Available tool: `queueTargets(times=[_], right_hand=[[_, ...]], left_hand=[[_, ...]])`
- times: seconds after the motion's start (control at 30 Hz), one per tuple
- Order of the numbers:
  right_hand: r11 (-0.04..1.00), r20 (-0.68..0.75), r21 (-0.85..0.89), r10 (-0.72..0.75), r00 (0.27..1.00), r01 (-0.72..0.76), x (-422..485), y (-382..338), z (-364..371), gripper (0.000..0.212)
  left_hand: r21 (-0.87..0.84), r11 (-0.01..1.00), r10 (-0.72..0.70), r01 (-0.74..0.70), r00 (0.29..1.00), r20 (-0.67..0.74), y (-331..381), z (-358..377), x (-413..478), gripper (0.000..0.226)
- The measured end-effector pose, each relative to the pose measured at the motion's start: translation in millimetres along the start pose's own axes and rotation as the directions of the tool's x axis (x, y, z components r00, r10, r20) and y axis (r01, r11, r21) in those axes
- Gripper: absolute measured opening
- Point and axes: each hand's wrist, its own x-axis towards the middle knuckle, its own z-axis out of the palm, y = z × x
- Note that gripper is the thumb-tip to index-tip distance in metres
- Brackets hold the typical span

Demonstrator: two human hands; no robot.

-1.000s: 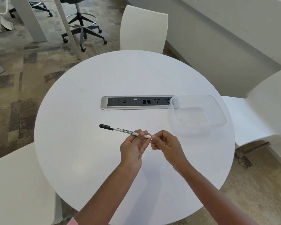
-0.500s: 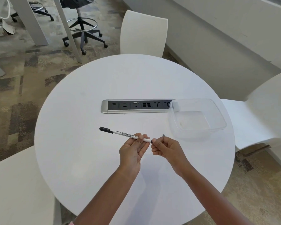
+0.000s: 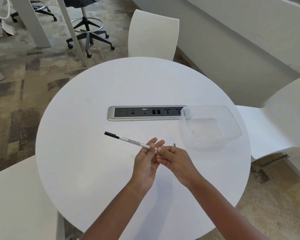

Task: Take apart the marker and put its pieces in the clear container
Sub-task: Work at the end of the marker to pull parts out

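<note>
A thin white marker (image 3: 129, 140) with a black cap (image 3: 111, 134) on its far left end hangs tilted above the round white table (image 3: 87, 170). My left hand (image 3: 145, 164) pinches the barrel near its right end, fingers stretched upward. My right hand (image 3: 177, 161) meets it there, fingertips closed on the marker's right tip, which is hidden. A tiny dark piece (image 3: 174, 144) lies on the table just beyond my right hand. The clear container (image 3: 232, 118) sits open and holds nothing, to the right of both hands.
A silver power and socket strip (image 3: 145, 113) is set into the table's middle, its right end under the container's corner. White chairs stand at the far side (image 3: 152, 35), the right (image 3: 275, 122) and the near left (image 3: 16, 201). A rolling stool (image 3: 87, 30) stands on the carpet.
A tiny dark piece has appeared on the table beyond my right hand. My left hand's fingers have straightened, and my right hand has closed back in against the marker's end.
</note>
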Motion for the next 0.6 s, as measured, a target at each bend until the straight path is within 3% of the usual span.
queueTargets(times=[0.17, 0.4, 0.47, 0.57, 0.6], right_hand=[[0.972, -0.007, -0.191, -0.143, 0.990, 0.139, 0, -2, 2, 0.009], [0.756, 0.117, -0.527, -0.387, 0.914, 0.388, -2, -7, -11, 0.021], [0.510, 0.243, -0.684, -0.515, 0.822, 0.521, -3, -8, -15, 0.011], [-0.162, 0.579, -0.754, -0.622, 0.527, 0.636, -1, -10, -24, 0.017], [-0.314, 0.655, -0.717, -0.607, 0.450, 0.622, 1, -11, -27, 0.018]], left_hand=[[-0.060, 0.998, 0.032, -0.033, 0.999, -0.020, 1, 2, 0, 0.015], [-0.046, 0.998, 0.030, -0.034, 0.996, -0.082, 3, 11, -2, 0.014], [-0.072, 0.997, 0.004, -0.011, 0.995, -0.101, 2, 12, -3, 0.013], [-0.102, 0.995, -0.023, 0.009, 0.990, -0.138, 1, 16, -4, 0.013], [-0.105, 0.994, -0.025, 0.010, 0.989, -0.143, 1, 17, -3, 0.014]])
